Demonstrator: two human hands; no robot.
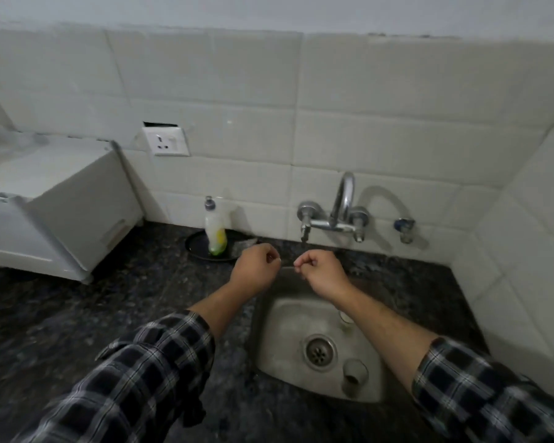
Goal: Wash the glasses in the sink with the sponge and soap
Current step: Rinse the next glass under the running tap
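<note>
Two clear glasses stand in the steel sink point(269, 356): one glass point(354, 374) by the drain at the front, another glass point(346, 315) partly hidden behind my right forearm. A soap bottle point(215, 230) and a grey sponge point(243, 244) sit on a dark round plate point(194, 246) left of the tap. My left hand point(256, 266) hovers by the plate, fingers curled, holding nothing. My right hand point(320, 271) hangs over the sink's back edge under the spout, fingers curled and empty.
The wall tap point(331, 219) with its curved spout is above the sink; a second small valve point(405, 227) is to its right. A white appliance point(55, 199) stands on the dark granite counter point(109, 298) at left. A wall socket point(170, 142) is above it.
</note>
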